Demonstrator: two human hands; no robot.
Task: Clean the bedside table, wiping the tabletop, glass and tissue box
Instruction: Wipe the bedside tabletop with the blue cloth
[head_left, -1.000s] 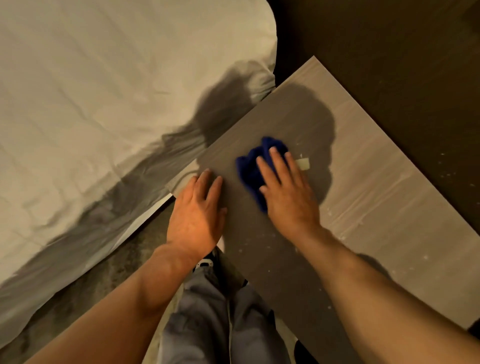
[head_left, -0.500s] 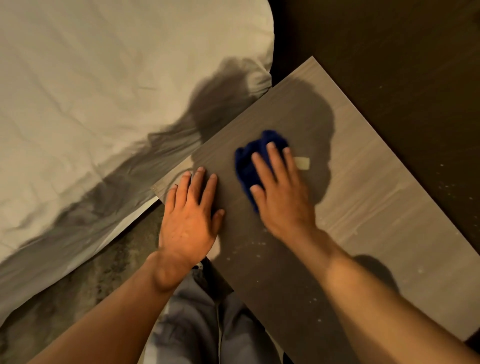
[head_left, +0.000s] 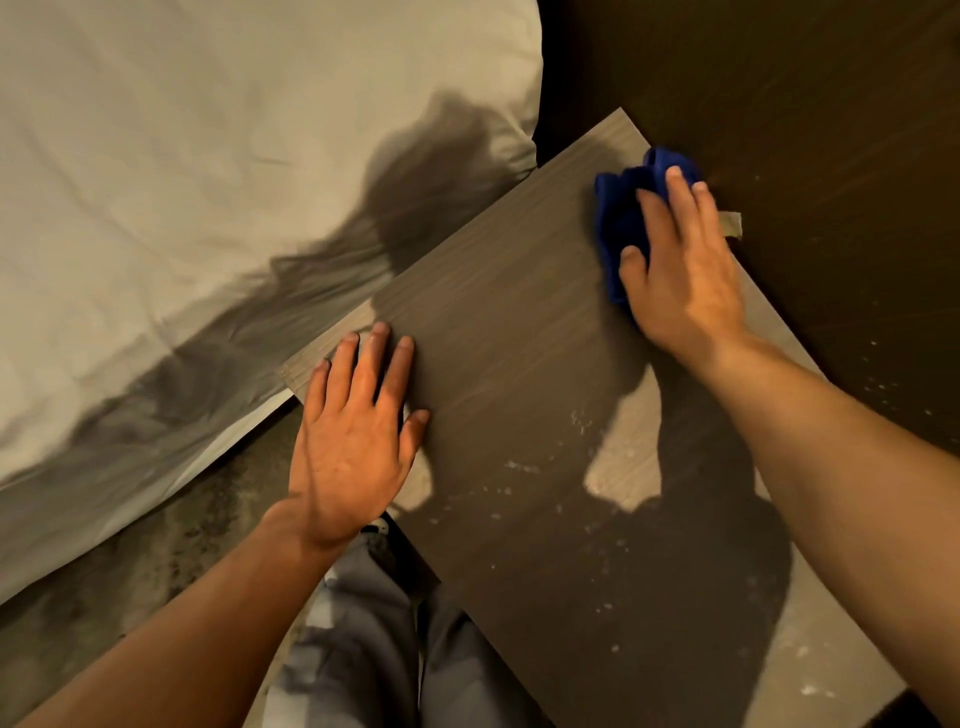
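On tabletop (head_left: 519, 364), pale dusty specks.

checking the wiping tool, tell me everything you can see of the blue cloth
The cloth is deep blue, soft and bunched into folds, like microfibre. It lies on the far corner of the tabletop, next to the dark wall. The right hand presses flat on it with straight fingers, covering its near part; its top and left edge show past the fingers.
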